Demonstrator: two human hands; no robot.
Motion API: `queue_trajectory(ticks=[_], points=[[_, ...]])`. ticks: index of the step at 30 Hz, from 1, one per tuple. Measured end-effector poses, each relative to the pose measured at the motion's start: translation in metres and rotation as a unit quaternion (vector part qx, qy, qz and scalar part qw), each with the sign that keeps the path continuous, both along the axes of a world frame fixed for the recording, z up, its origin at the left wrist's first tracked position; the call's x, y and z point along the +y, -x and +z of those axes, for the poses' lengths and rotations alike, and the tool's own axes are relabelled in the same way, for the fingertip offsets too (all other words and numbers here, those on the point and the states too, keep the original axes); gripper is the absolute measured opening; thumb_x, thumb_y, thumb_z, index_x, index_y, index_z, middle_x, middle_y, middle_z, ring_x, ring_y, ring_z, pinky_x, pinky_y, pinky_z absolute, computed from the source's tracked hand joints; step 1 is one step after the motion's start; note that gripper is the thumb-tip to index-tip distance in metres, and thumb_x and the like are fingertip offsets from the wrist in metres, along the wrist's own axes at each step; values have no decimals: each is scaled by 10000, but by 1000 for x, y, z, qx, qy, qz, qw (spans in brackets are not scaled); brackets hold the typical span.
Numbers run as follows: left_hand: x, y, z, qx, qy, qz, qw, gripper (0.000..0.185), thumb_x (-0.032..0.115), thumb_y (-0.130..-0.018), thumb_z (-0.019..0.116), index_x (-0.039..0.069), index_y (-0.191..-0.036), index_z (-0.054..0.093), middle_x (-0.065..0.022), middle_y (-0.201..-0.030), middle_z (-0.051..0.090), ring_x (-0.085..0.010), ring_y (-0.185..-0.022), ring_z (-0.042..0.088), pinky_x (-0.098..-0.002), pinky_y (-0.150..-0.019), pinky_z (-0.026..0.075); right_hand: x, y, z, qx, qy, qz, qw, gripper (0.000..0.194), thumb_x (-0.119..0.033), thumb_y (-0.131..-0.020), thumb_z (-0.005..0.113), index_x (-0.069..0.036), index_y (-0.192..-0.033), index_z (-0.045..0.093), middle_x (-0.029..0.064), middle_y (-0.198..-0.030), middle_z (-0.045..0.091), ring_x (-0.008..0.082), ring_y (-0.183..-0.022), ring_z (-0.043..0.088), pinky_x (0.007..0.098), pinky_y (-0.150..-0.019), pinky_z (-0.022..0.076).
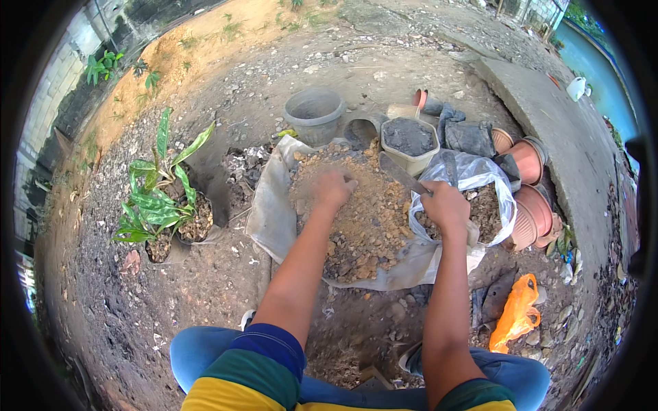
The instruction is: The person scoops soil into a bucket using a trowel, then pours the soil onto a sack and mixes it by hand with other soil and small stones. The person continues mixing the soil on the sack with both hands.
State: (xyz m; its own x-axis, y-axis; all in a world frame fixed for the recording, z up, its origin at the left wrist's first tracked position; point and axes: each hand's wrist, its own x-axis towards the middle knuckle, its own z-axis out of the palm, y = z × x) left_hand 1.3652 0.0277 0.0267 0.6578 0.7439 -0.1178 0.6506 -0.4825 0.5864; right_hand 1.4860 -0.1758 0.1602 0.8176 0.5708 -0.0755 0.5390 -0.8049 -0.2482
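A heap of brown soil and small clods (365, 221) lies on a pale woven sack (272, 216) on the ground. Over the heap's upper left part is my left hand (333, 189), its fingers curled and blurred; whether soil is in them cannot be told. My right hand (447, 205) grips the handle of a flat metal blade (398, 172), perhaps a machete or trowel, which points up and left over the heap's right edge. Just beside that hand stands a clear plastic bag (506, 205) with soil in it. Behind the blade is a square cream pot (411, 162) filled with dark soil.
Potted leafy plants (159, 205) stand at the left. An empty grey round pot (314, 115) is beyond the heap. Terracotta-coloured plastic pots (532, 216) lie at the right, near a concrete slab (534, 113). An orange plastic bag (516, 313) rests near my right knee.
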Motion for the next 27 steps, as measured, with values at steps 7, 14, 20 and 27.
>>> queue_trajectory(ticks=[7, 14, 20, 27], points=[[-44, -40, -46, 49, -144, -131, 980, 501, 406, -786, 646, 230, -1241, 529, -96, -1314, 483, -346, -1217, 418, -602, -985, 255, -12, -16, -24, 56, 9, -44, 997, 325, -260, -746, 576, -253, -1050, 692, 167, -944, 673, 338, -884, 646, 409, -796, 504], [-50, -40, -67, 202, -102, -157, 961, 429, 434, -892, 495, 172, -1231, 481, -171, -1249, 520, -388, -1133, 505, -556, -895, 400, -7, -24, -39, 82, 23, -30, 996, 314, -264, -760, 576, -249, -1052, 691, 165, -963, 671, 333, -907, 641, 414, -803, 503], [-28, -18, -22, 137, 6, -54, 989, 463, 479, -908, 438, 120, -1194, 496, -192, -938, 650, -378, -878, 624, -477, -766, 483, -6, -15, -39, 90, 14, -39, 995, 317, -292, -773, 589, -239, -1071, 682, 162, -974, 670, 333, -919, 638, 418, -817, 498], [-8, 19, 4, 67, 13, 62, 996, 509, 489, -915, 405, 43, -1071, 593, -227, -965, 643, -383, -949, 606, -467, -834, 462, 10, 20, -37, 127, -5, 7, 992, 317, -311, -756, 589, -264, -1054, 688, 153, -976, 672, 327, -927, 638, 405, -831, 493]])
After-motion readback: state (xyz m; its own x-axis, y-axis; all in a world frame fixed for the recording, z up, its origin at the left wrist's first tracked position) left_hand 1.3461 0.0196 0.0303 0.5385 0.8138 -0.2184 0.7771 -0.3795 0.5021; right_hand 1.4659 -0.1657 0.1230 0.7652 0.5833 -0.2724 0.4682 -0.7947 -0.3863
